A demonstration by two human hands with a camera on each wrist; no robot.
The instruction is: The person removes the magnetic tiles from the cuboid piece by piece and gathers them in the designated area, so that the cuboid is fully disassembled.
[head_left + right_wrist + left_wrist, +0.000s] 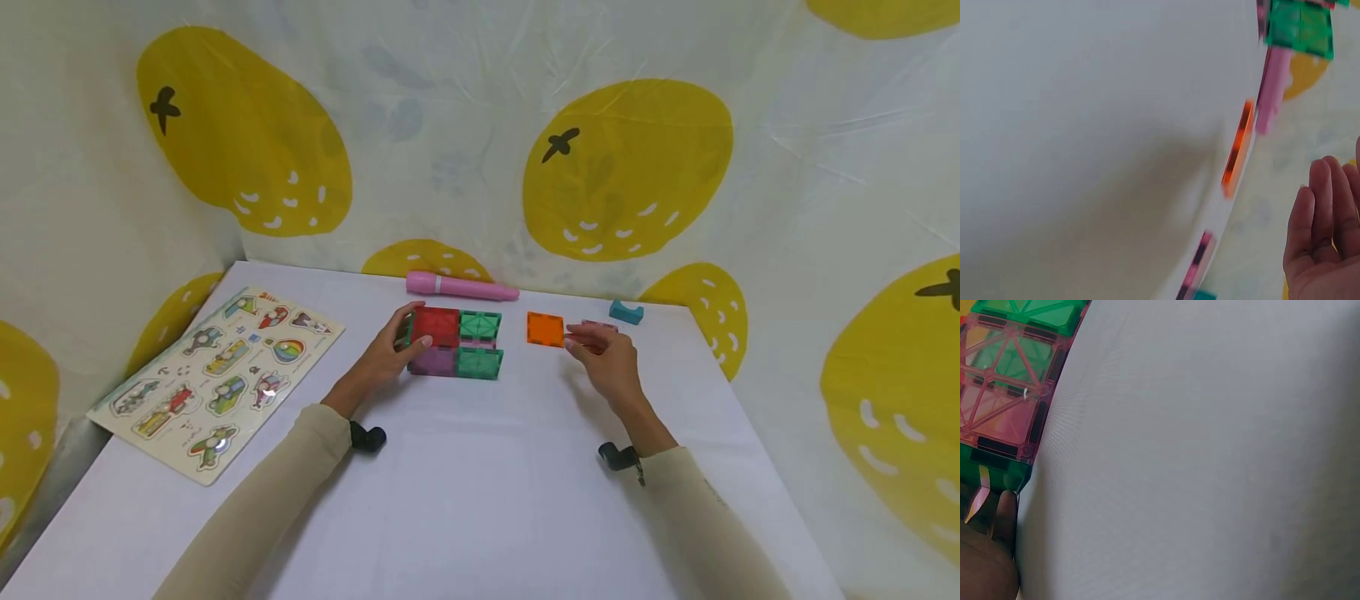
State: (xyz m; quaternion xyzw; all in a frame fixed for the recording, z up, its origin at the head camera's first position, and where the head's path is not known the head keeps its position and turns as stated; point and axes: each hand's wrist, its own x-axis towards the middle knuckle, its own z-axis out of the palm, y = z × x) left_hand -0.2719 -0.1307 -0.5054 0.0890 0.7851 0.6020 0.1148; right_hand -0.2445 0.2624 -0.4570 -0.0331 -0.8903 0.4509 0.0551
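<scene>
A block built of see-through magnetic tiles (478, 362) stands left of the table's middle, with red, purple, pink and green faces. My left hand (386, 354) grips its left side, thumb over the front and fingers reaching behind. Pink and green tiles (1007, 381) of the block fill the upper left of the left wrist view. Nothing lies in my right hand (1329, 225), its fingers straight. In the head view that hand is just right of a flat orange magnetic tile (545, 329) and in front of a pink tile (600, 325), which it partly hides.
Behind the block lies a pink marker-like stick (461, 287). A small teal arch-shaped block (626, 312) sits near the far right edge. A wooden picture puzzle board (255, 350) covers the left of the white table (480, 500). Patterned cloth walls close in the back and sides.
</scene>
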